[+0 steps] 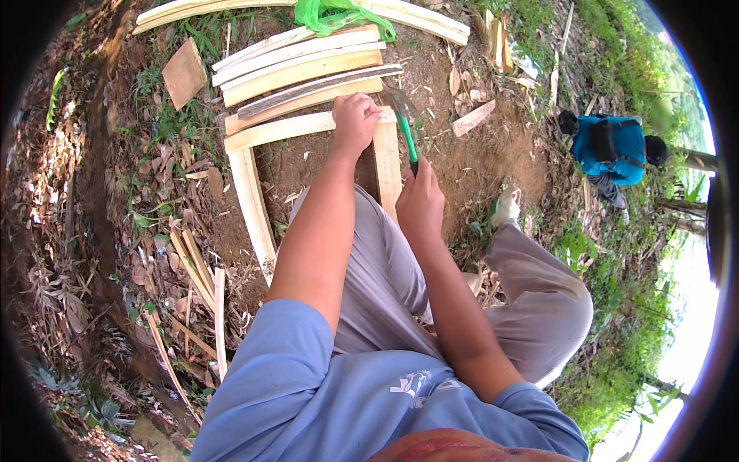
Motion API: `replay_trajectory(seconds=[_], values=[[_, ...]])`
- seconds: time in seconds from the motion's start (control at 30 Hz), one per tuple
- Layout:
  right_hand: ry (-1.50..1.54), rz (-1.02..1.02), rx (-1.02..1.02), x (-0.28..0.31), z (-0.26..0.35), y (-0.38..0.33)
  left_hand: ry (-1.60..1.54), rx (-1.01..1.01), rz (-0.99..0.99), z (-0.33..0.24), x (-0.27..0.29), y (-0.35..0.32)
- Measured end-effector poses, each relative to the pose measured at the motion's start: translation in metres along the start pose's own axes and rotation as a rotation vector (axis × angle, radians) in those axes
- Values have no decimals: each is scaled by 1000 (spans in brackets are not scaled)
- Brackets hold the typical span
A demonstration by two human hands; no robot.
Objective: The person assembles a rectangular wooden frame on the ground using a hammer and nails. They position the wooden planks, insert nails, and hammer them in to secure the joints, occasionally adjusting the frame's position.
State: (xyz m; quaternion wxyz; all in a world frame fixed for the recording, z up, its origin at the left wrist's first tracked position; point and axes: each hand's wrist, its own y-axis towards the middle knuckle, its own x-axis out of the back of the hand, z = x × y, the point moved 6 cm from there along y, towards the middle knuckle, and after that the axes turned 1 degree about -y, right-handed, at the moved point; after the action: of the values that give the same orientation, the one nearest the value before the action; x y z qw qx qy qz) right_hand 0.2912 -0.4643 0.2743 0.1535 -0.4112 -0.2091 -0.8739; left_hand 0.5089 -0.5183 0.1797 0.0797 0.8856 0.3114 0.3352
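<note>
My right hand (420, 202) is wrapped round the dark lower grip of a hammer (407, 137) with a green handle. Its metal head is up by the right corner of a pale wooden frame (289, 130). That frame lies on the ground with a crosspiece at the far end and two side pieces running toward me. Over the crosspiece, close to the same corner, my left hand (356, 123) is closed with its fingertips pinched. Whatever sits between those fingertips is too small to make out. My leg rests between the side pieces and partly hides them.
Several cut boards (304, 69) lie side by side beyond the frame, with a green plastic bag (331, 15) on top. A flat square piece (185, 74) is at the left. Thin wood strips (196, 269) lie in leaf litter. A person in a blue top (616, 150) is off right.
</note>
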Motion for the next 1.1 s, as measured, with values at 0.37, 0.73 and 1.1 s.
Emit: replay_trajectory(seconds=[0.37, 0.73, 1.1], values=[[40, -29, -14, 2, -3, 3, 14, -7, 9, -3, 0, 1], [80, 13, -26, -4, -9, 2, 21, 14, 20, 7, 0, -3], [113, -38, 13, 2, 0, 7, 54, 33, 28, 0, 3, -3]])
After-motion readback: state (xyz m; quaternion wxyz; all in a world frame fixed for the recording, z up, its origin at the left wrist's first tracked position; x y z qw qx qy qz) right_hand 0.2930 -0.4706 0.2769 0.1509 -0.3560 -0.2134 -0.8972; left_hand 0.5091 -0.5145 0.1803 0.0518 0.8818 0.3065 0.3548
